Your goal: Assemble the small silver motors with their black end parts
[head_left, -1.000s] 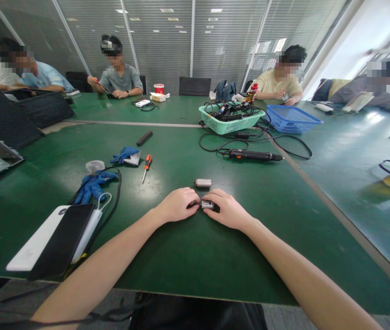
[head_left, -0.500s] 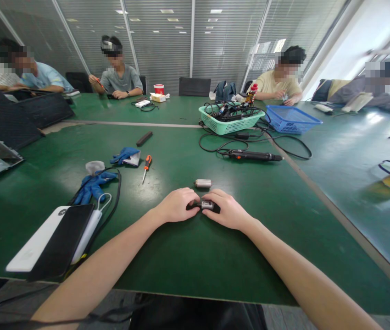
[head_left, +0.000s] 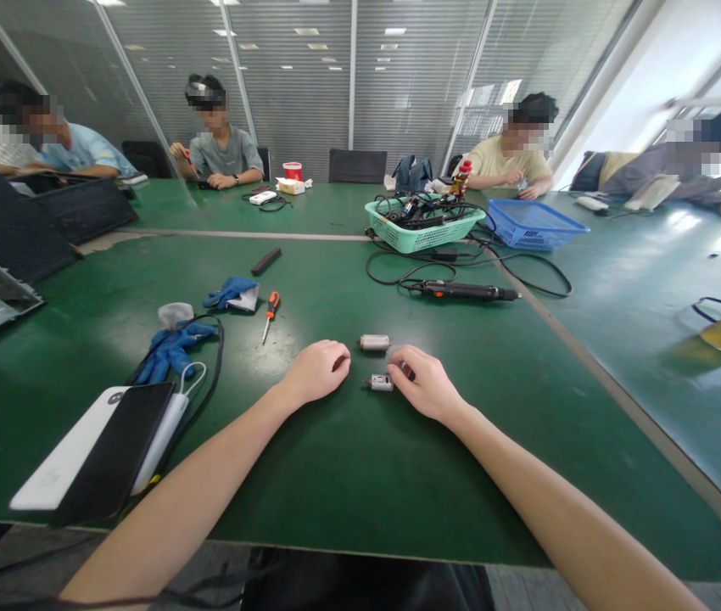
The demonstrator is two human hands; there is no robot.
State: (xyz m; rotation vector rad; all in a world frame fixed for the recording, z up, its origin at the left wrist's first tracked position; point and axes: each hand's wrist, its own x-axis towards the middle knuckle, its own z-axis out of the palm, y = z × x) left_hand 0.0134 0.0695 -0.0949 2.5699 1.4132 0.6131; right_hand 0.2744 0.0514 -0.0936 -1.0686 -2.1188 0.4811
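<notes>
Two small silver cylindrical motors lie on the green table in front of me. The farther motor [head_left: 374, 342] rests on its side. The nearer motor [head_left: 380, 383] lies on its side too, its thin shaft end pointing left. Just left of both is my left hand [head_left: 319, 371], apart from them, its fingers curled in towards the thumb and nothing visible in it. My right hand [head_left: 422, 382] is at the right of the motors, its thumb by the nearer one. Its index finger is blurred and held away from the thumb, leaving a gap.
An orange-handled screwdriver [head_left: 271, 316], blue gloves [head_left: 173, 346] and a power bank with phone [head_left: 115, 450] lie to the left. Beyond are a black electric screwdriver [head_left: 468, 291], a green basket [head_left: 424, 236] of cables and a blue basket [head_left: 535, 227]. Several people sit around the table.
Both hands were gathered around the nearer motor; now my left hand has drawn back to the left and let go. My right fingers have loosened and shifted slightly right. The motor lies on the table.
</notes>
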